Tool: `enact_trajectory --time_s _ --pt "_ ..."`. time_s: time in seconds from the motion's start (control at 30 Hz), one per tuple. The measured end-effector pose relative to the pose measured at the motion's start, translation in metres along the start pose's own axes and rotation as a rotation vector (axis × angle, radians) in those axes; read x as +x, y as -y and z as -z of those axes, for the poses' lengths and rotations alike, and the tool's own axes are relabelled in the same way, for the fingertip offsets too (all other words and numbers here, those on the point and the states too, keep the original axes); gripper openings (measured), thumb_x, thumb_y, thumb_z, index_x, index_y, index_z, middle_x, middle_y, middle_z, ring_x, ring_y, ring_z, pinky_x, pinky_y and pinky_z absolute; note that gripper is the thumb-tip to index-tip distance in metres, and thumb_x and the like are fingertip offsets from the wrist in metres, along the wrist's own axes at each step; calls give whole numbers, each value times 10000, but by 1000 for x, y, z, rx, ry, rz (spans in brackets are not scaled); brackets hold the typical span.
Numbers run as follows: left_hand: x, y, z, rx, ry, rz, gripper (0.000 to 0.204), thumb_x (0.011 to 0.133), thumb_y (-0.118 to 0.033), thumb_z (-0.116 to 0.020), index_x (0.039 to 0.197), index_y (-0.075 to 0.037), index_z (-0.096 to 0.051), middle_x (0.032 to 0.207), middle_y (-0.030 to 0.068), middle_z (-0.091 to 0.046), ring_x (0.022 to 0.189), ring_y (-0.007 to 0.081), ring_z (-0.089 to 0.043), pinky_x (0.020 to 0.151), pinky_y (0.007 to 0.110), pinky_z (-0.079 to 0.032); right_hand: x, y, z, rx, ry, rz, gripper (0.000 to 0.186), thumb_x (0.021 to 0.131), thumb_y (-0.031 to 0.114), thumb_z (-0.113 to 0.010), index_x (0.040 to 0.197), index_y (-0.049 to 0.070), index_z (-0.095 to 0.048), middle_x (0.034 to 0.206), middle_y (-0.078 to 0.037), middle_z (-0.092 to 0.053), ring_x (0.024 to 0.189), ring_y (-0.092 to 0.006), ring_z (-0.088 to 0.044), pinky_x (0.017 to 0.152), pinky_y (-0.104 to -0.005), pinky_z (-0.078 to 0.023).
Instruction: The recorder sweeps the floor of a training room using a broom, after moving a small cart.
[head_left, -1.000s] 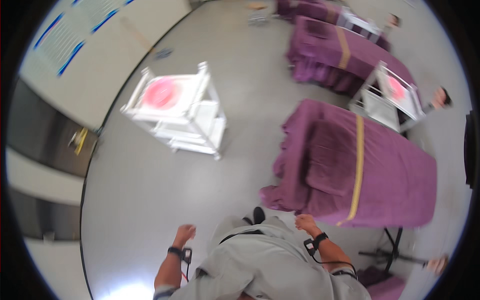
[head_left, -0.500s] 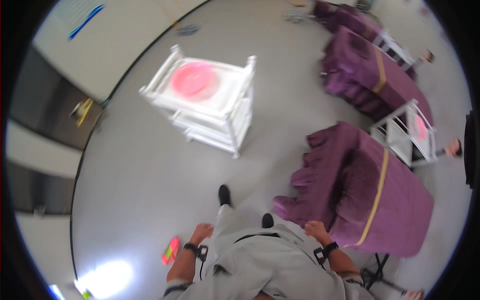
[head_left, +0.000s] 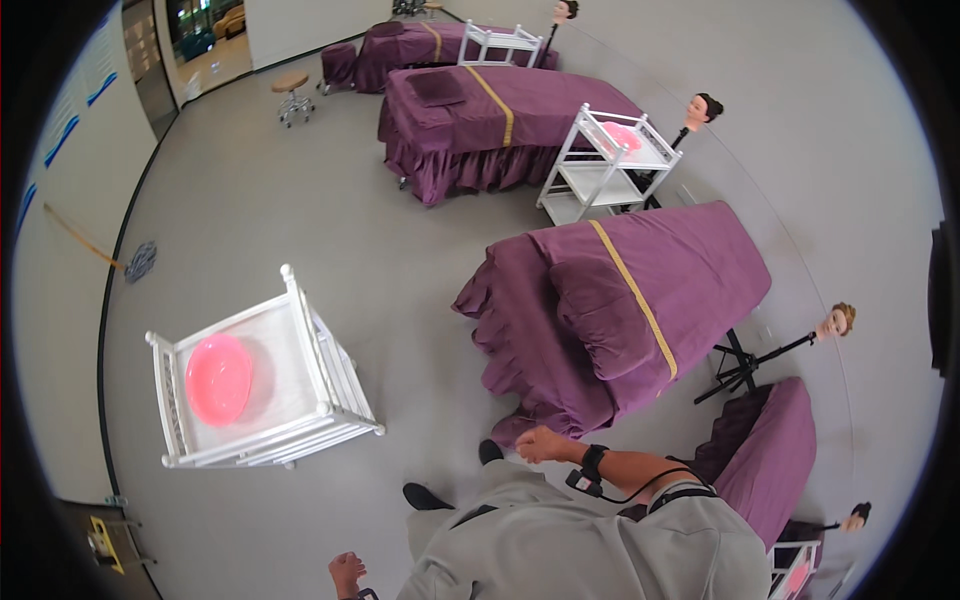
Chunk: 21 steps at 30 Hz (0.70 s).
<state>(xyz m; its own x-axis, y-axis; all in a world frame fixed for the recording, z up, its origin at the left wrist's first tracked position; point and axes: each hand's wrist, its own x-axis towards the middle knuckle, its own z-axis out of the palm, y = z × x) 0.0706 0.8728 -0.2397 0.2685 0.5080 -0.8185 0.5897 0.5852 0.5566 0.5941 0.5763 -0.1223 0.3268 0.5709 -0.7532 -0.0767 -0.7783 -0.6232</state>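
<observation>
Low in the picture, my left hand (head_left: 348, 572) hangs beside my leg, its fingers loosely bent and a little apart, holding nothing I can see. My right hand (head_left: 543, 445) is curled closed in front of my body, with nothing showing in it. It appears over the near end of a bed with a purple cover (head_left: 690, 260) and a yellow stripe, and I cannot tell if they touch. A white trolley (head_left: 285, 345) stands on the left, nearest my left hand but apart from it. On its top shelf lies a pink basin (head_left: 218, 380).
More purple-covered beds (head_left: 540, 105) stand farther off. Between beds is another white trolley (head_left: 600, 185) with a pink basin. Mannequin heads (head_left: 832, 322) on stands line the right. A round stool (head_left: 291, 95) and a mop (head_left: 140, 262) are at the far left.
My view has turned right, so the trolley with the basin now appears lower and farther left. More beds and mannequin heads show. My right hand has swung forward; my left is lower in view.
</observation>
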Motion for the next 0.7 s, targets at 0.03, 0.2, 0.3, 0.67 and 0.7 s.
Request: enact_trajectory --time_s 0.03,0.2,0.3,0.67,0.7 --pt "2 -17 0 -88 -48 48 143 814 -135 -596 833 -3 -544 724 43 -573 609 137 -587 535 287 -522 -13 3 -1 12 -28 -46 301 830 197 -587 1034 -18 -644 800 -57 -640 687 -136 -610 595 -264 -498" --pt "7 -76 -33 -15 82 1 125 853 -136 -547 765 -47 -551 707 48 -564 586 147 -576 512 306 -495 -22 -83 32 -79 -137 117 239 835 201 -590 926 -12 -648 772 -65 -621 658 -148 -599 565 -285 -485" --pt "28 -50 -54 223 193 -271 196 870 -146 -547 938 34 -580 695 92 -591 554 185 -597 493 325 -531 1 -140 69 243 -108 -100 141 841 145 -585 814 13 -628 730 -63 -596 619 -157 -581 531 -276 -471" --pt "59 -204 -171 572 339 -241 297 868 -203 -550 1014 46 -621 828 134 -658 672 213 -657 595 333 -568 -46 -180 65 693 -481 -281 156 812 60 -589 661 27 -568 657 -57 -560 542 -135 -539 460 -259 -442" --pt "43 -233 -194 456 243 -103 302 869 -207 -555 1020 47 -618 833 136 -659 681 214 -659 600 333 -569 -48 -186 59 713 -510 -303 157 809 59 -590 657 25 -568 659 -57 -563 547 -137 -547 464 -260 -447"
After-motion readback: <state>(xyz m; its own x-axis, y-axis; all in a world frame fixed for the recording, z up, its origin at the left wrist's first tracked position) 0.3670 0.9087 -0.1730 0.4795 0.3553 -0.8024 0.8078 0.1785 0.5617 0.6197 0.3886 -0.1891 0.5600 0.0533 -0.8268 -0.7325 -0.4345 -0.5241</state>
